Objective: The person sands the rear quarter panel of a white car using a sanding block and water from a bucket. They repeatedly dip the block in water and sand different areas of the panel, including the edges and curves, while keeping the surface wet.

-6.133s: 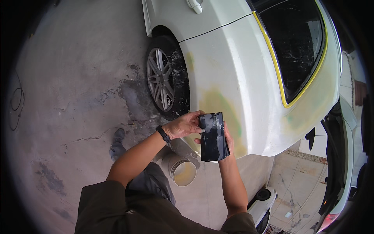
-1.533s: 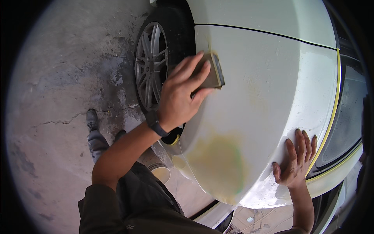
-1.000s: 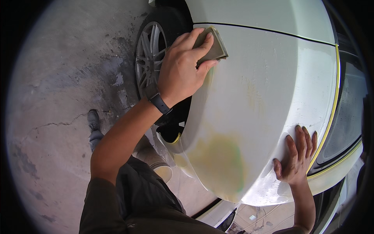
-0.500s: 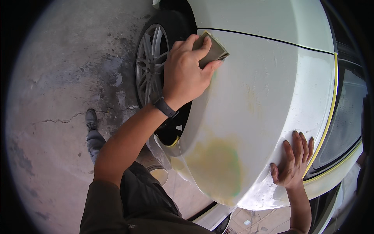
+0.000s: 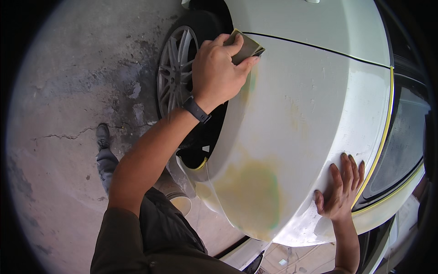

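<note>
My left hand (image 5: 218,72), with a dark watch on its wrist, grips a folded piece of grey-brown sandpaper (image 5: 249,47). Thumb and fingers press it against the far edge of the pale car body panel (image 5: 296,86), over the wheel arch and close to the dark panel seam (image 5: 315,44). Further right and nearer, my right hand (image 5: 343,188) rests on the panel's upper side, fingers spread and their tips dark with dirt. Between the hands and nearer to me, a sanded patch (image 5: 248,192) shows yellow and green tones. Wet-looking drips mark the panel.
At the left of the panel is a wheel (image 5: 173,80) with silver spokes. Yellow masking tape (image 5: 389,105) lines the rear window (image 5: 399,137). A bucket (image 5: 181,205) stands below by my legs. My shoe (image 5: 103,135) is on the stained, cracked concrete floor (image 5: 73,100).
My left hand has slid the sandpaper a little farther away along the panel, up to the seam. My right hand stays in its place on the panel.
</note>
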Demonstrator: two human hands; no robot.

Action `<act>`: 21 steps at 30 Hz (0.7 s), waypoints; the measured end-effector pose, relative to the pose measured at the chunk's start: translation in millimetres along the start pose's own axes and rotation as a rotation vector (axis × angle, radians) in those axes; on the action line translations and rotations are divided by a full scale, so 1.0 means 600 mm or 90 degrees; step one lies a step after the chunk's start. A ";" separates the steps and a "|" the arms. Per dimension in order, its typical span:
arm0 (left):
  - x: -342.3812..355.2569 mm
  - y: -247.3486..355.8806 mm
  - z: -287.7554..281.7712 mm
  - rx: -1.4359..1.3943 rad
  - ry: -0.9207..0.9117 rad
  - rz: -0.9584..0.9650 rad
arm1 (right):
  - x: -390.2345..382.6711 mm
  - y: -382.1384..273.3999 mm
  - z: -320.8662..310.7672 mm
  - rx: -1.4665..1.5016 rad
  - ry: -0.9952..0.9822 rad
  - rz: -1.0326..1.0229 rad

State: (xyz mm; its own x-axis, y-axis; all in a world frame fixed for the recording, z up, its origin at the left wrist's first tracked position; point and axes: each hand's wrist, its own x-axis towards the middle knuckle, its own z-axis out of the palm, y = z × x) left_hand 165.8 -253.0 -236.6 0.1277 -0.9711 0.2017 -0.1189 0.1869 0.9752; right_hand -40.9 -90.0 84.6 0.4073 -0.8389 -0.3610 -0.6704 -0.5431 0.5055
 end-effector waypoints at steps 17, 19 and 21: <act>-0.066 0.002 -0.034 -0.150 -0.143 0.196 | 0.000 0.001 -0.001 -0.007 -0.009 -0.011; -0.037 -0.004 -0.022 -0.153 -0.135 0.198 | 0.000 0.002 0.000 -0.015 -0.005 -0.008; -0.068 0.000 -0.032 -0.147 -0.143 0.180 | -0.003 0.000 0.001 -0.012 -0.009 -0.008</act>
State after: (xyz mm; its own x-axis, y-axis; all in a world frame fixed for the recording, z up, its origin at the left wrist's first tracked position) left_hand 179.3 -210.7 -243.1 -0.0987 -0.8806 0.4635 0.1091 0.4534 0.8846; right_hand -42.1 -88.8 84.7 0.4066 -0.8318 -0.3780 -0.6533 -0.5539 0.5161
